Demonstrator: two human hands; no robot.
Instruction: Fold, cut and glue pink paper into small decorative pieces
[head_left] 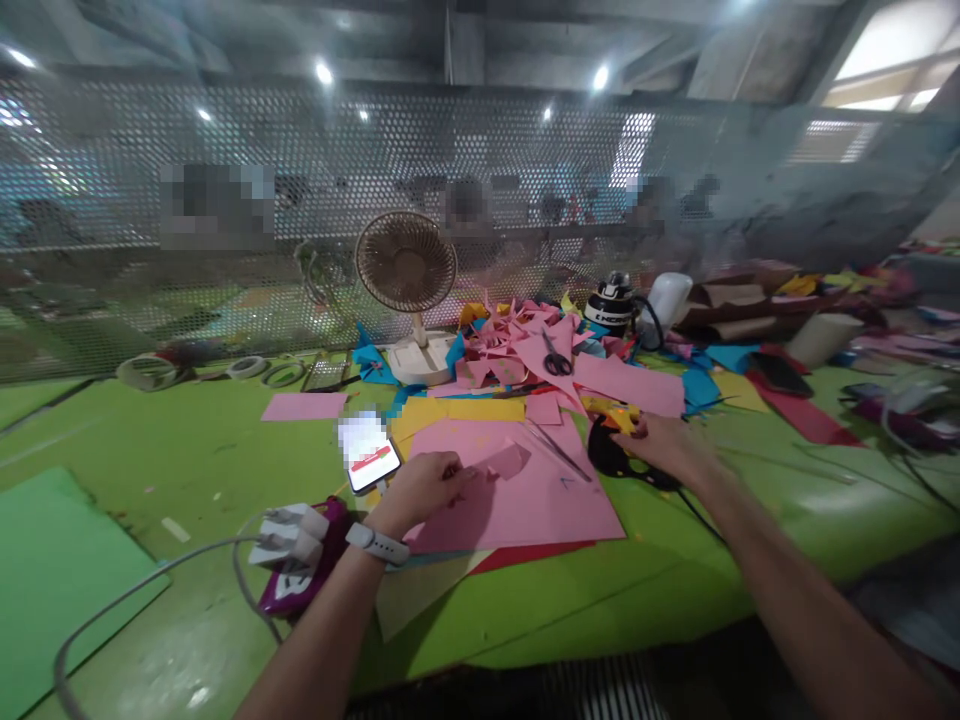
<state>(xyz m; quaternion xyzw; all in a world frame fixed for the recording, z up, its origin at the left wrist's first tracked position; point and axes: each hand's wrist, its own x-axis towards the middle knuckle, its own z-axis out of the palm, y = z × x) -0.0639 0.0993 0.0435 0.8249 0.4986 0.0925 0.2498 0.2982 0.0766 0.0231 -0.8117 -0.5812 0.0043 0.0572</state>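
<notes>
My left hand, with a white watch on the wrist, is closed in a pinch on the near end of a small folded pink paper piece. Under it lies a large pink sheet on the green table. At the right edge of that sheet, my right hand has its fingers wrapped round a yellow glue gun. The gun sits over a black holder with a cable leading off toward me. A long thin metal tool rests on the sheet between my hands.
Behind the sheet are a pile of pink paper scraps, scissors, and a small fan. A lit phone and white charger plugs lie on the left. A black-and-white bottle-like device stands before the perforated metal screen.
</notes>
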